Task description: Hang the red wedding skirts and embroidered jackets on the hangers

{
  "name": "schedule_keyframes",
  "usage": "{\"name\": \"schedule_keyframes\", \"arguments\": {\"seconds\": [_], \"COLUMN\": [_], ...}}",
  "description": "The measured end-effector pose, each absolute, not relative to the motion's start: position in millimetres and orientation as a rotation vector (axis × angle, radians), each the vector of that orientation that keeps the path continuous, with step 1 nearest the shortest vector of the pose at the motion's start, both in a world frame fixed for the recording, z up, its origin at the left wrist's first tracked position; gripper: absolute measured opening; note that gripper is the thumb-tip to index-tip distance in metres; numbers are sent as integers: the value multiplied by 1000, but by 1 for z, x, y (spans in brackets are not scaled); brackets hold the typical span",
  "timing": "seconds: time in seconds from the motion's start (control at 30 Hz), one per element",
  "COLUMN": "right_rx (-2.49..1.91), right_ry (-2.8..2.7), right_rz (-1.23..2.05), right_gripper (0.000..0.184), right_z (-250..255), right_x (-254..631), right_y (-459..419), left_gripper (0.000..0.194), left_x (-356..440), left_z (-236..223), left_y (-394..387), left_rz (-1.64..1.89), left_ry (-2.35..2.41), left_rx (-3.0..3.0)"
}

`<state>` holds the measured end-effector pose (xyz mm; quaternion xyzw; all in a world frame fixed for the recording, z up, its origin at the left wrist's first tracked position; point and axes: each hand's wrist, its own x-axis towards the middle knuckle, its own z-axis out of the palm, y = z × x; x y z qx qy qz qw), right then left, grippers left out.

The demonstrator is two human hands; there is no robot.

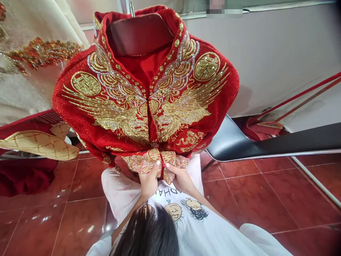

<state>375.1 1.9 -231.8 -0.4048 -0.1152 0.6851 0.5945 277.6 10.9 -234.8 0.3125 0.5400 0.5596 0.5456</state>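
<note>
A red jacket [170, 117] with gold and silver embroidery hangs upright in front of me on a mannequin bust [141, 33]. Its front edges meet at mid-chest, and the lower hem is drawn toward my lap. My left hand [149, 181] pinches the embroidered hem just left of the front opening, thumb on top. Just right of the opening, my right hand [182, 177] grips the other hem edge the same way. The two thumbs are close together but apart. My fingers under the cloth are hidden.
On the right stands a black chair [229, 138], with a red dustpan [262, 128] and long red handles behind it. Cream cloth with sequins [39, 53] hangs at the left, above a gold quilted piece [42, 145]. Dark red fabric [26, 176] lies low on the left over the tiled floor [85, 181].
</note>
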Motion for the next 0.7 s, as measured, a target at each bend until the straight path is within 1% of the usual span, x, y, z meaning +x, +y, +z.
{"name": "schedule_keyframes", "arguments": {"seconds": [0.13,0.33,0.43,0.57,0.7], "right_rx": [-951,-975,-1017,-1061,-1035], "right_ry": [-282,-308,-310,-255,-243], "right_rz": [1598,1568,1537,1544,1534], "right_gripper": [47,53,51,43,46], "right_z": [-231,-235,-236,-239,-240], "right_x": [376,376,376,379,382], "right_y": [1,1,1,3,6], "left_gripper": [42,52,54,48,43], "left_x": [277,281,284,285,284], "left_z": [-234,-224,-228,-243,-256], "left_y": [10,9,9,6,4], "left_rz": [1362,1343,1338,1320,1313], "left_ry": [1272,1253,1288,1235,1157], "left_rx": [758,637,651,696,769]}}
